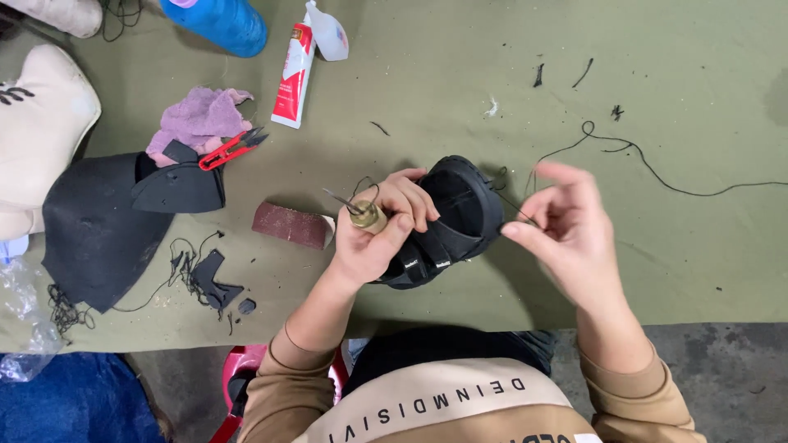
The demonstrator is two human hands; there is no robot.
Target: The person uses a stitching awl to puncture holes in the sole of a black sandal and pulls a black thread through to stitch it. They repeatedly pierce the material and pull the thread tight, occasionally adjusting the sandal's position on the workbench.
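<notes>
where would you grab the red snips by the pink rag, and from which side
Take the red snips by the red handle loop, the lower-left end, coming from above on the sole side. The blades point up and right, toward the glue tube, so that end is best left alone. The handle lies against the pink rag and a black sole piece.

shoe (460,217): sat on the table (698,246), between left hand (379,230) and right hand (570,226)
snips (231,150): lay left of the glue tube (293,75)
sanding block (291,225): lay left of the left hand
</notes>
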